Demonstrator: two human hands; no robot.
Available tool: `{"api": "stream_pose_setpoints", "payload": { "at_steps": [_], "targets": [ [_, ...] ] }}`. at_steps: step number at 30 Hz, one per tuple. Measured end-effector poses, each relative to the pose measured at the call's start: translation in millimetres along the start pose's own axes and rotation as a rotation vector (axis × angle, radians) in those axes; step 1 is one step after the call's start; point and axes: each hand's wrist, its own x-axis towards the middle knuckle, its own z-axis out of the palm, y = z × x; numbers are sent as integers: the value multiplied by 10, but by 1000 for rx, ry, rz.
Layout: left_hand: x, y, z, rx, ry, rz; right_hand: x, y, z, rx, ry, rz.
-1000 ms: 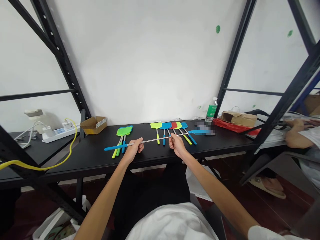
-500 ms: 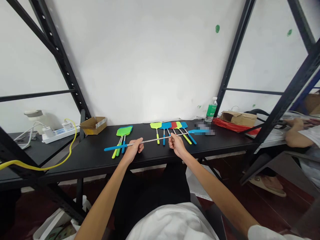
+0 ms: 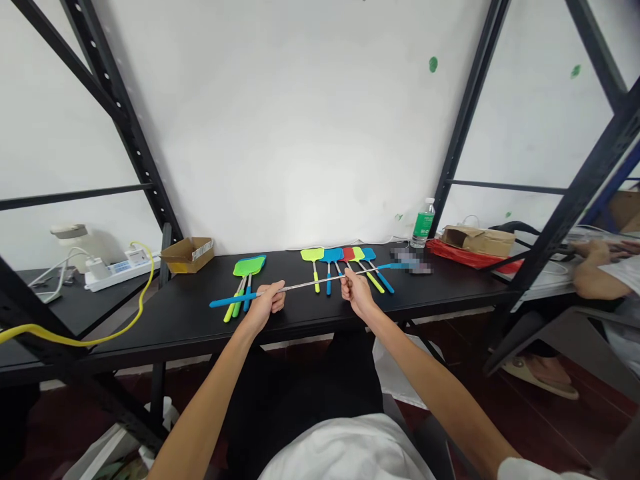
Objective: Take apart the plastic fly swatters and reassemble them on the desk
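A blue fly swatter (image 3: 313, 282) with a long metal rod is held level above the desk, its blue handle to the left and its head to the right, partly blurred out. My left hand (image 3: 267, 303) is closed round the rod beside the handle. Farther along, my right hand (image 3: 357, 291) pinches the rod nearer the head. Behind my left hand lies a small pile of green and blue fly swatters (image 3: 249, 267). Several more lie in a row behind my right hand, among them a yellow-green swatter (image 3: 313, 255), a blue swatter (image 3: 332, 255) and a red swatter (image 3: 349, 253).
An open cardboard box (image 3: 187, 255) stands on the black desk (image 3: 165, 313) at left, near a yellow cable (image 3: 141, 293) and a power strip (image 3: 123, 268). A water bottle (image 3: 423, 223) and a red bag (image 3: 473, 257) are at right. Another person's arm (image 3: 603, 270) shows far right.
My left fingers have closed more fully round the rod. My right hand has shifted slightly to the right along with the view; the swatter stays stretched between both hands.
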Motion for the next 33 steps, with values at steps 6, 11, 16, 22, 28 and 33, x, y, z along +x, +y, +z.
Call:
{"api": "stream_pose_setpoints", "payload": {
  "at_steps": [6,11,16,22,28,33],
  "targets": [
    [-13,115,29,-58,-41,1,42,-155,-45,-57,48,-25],
    [-44,211,-109,-75,-9,18,115,-265,-165,-65,111,-62],
    [-89,285,-459,-109,111,90,224,-505,-522,-54,265,-145],
    [-69,269,-569,-98,110,96,326,-586,-779,-69,319,-134],
    [-37,208,-638,-84,133,117,354,-621,-896,-54,393,-123],
    [-42,209,-710,-70,121,134,371,-666,-972,-53,405,-108]
  ]
}}
